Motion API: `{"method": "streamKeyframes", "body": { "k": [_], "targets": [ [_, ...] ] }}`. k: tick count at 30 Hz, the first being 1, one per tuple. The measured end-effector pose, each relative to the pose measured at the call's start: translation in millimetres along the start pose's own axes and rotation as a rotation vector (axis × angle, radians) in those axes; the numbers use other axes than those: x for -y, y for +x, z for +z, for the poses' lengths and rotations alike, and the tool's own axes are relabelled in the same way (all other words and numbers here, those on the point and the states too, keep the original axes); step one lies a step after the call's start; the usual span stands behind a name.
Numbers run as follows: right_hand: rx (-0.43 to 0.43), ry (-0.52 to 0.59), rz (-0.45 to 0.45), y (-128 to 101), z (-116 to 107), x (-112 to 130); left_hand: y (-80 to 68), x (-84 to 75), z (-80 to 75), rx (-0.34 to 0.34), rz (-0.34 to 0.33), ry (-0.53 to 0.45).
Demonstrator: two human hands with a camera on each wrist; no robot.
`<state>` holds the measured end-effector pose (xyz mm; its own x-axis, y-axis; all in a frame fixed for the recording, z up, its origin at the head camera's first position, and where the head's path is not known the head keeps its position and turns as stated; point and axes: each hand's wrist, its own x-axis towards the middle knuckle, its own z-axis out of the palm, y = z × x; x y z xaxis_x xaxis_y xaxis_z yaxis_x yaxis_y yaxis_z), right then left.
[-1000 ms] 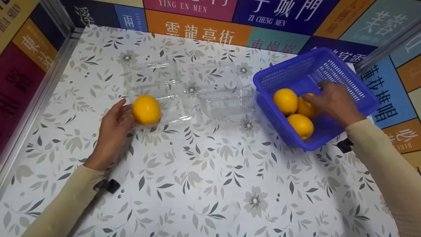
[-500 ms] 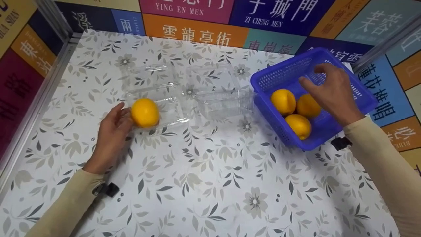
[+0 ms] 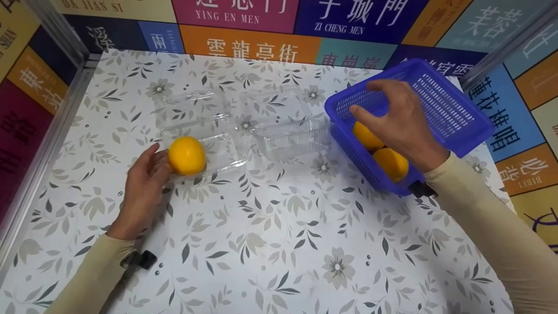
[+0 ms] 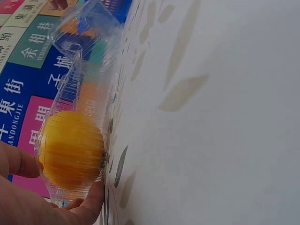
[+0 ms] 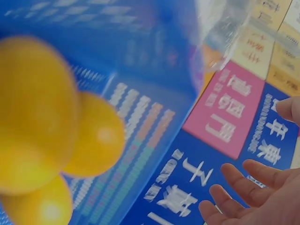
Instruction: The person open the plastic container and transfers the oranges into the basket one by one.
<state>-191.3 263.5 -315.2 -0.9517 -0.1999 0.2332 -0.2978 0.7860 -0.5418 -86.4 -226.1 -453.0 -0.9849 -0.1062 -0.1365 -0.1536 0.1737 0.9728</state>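
My right hand (image 3: 399, 124) hovers released above the blue basket (image 3: 453, 117) rim; my left hand (image 3: 144, 187) touches 1 orange (image 3: 187, 155), fingers relaxed.

"YING EN MEN", "ZI CHENG MEN" on wall panels (image 3: 244, 11)

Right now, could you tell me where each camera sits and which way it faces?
Head: above, looking down at the table; both sleeved arms show, left hand at the orange, right hand over the blue basket.
Left wrist: low, along the table; fingers against the clear box.
Right wrist: inside the basket, oranges close; fingertips empty.
Shared: head and left wrist both show the boxed orange.
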Motion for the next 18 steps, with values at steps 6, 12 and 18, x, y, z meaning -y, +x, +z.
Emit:
{"method": "streamKeyframes", "body": {
  "k": [6,12,18],
  "targets": [
    [0.010,0.011,-0.092,-3.0,15.4,22.8,-1.1,0.0,-0.5,-0.005,-0.029,-0.021],
    [0.002,0.026,-0.216,-3.4,30.1,40.0,-0.7,1.8,-0.8,-0.010,-0.030,-0.016],
    [0.010,0.038,-0.287,-5.2,42.5,53.3,1.4,0.4,1.7,-0.008,-0.023,-0.012]
  ]
}}
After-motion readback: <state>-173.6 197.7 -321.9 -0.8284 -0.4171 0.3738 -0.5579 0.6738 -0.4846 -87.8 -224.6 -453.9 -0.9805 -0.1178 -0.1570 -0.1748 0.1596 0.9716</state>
